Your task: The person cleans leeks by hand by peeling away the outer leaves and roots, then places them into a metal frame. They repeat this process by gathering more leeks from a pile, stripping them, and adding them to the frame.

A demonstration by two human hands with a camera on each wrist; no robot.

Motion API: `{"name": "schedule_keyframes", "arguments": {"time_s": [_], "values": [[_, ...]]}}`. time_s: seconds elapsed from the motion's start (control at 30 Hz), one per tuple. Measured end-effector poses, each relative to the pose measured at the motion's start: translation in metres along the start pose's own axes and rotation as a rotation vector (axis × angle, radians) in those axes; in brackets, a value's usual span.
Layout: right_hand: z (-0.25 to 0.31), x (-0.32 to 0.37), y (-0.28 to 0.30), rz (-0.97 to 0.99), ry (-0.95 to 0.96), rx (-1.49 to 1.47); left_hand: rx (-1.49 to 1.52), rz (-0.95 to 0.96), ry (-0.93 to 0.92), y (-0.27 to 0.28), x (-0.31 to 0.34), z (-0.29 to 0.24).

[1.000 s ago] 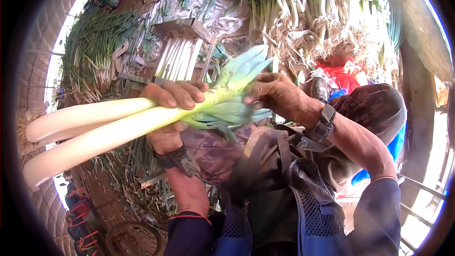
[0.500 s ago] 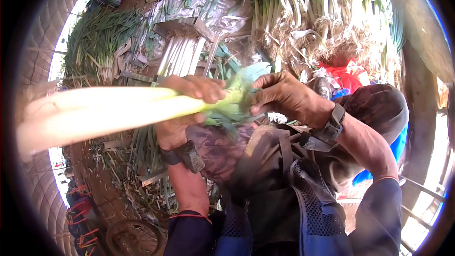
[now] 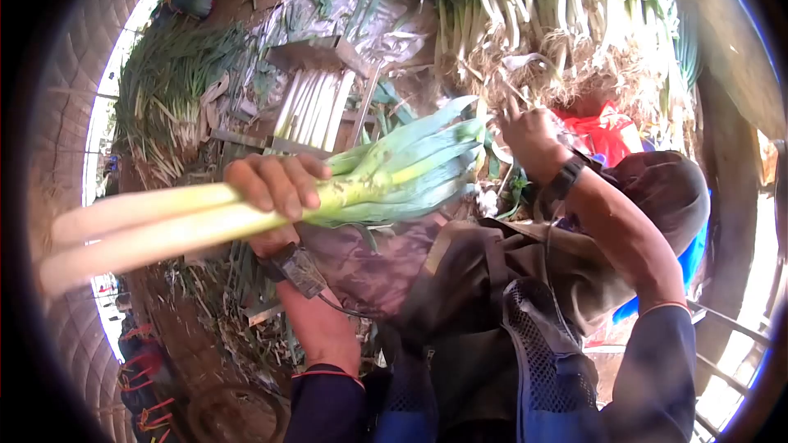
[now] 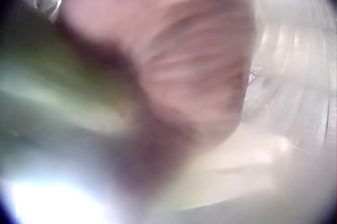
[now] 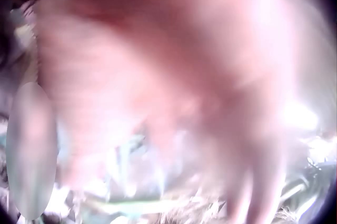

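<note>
The left hand (image 3: 275, 189) is clenched round a small bunch of leeks (image 3: 164, 226), fingers curled over the top where the white stalks turn green. The bunch lies almost level in front of the person's chest: white ends far out to the left, green leaves fanned to the right. In the left wrist view the hand (image 4: 174, 77) and the leeks (image 4: 47, 92) are only a blur.

The right hand (image 3: 529, 133) is well apart from the bunch, up at the rooty edge of a big pile of untrimmed leeks (image 3: 558, 25) on the far right. Whether its fingers grasp anything I cannot tell, as the back of the hand hides them and the right wrist view is blurred.

Beyond the left hand a row of trimmed white stalks (image 3: 316, 107) lies in a metal frame, with a plastic sheet (image 3: 328, 8) behind it. A heap of green tops (image 3: 164, 74) sits on the far left, and something red (image 3: 603, 135) just right of the right wrist.
</note>
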State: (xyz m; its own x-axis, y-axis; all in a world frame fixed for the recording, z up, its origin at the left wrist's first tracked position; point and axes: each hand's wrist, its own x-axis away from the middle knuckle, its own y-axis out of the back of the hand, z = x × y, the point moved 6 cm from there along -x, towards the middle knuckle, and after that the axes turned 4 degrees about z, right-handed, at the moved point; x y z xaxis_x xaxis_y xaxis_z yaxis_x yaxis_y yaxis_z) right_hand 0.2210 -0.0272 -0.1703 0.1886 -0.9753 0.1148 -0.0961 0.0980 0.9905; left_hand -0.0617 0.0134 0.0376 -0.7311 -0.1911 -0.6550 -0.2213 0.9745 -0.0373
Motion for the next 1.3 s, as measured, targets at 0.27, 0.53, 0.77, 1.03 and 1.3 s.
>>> {"name": "schedule_keyframes", "arguments": {"time_s": [0.27,0.53,0.77,1.03,1.3], "values": [[-0.032,0.0,0.096,-0.461,-0.066,-0.576,0.048,0.521,0.016,-0.081,-0.033,-0.036],[-0.043,-0.008,0.075,0.141,-0.151,-1.155,-0.032,0.775,0.11,-0.14,-0.042,-0.057],[-0.01,0.002,0.103,-0.125,0.127,-0.893,-0.023,0.849,0.075,-0.182,-0.031,-0.058],[0.083,0.039,0.148,0.627,0.393,-1.332,0.226,0.379,0.034,-0.083,-0.068,-0.032],[-0.041,0.025,0.166,-0.238,-0.164,-0.409,-0.251,-1.092,0.22,0.111,-0.054,-0.024]]}}
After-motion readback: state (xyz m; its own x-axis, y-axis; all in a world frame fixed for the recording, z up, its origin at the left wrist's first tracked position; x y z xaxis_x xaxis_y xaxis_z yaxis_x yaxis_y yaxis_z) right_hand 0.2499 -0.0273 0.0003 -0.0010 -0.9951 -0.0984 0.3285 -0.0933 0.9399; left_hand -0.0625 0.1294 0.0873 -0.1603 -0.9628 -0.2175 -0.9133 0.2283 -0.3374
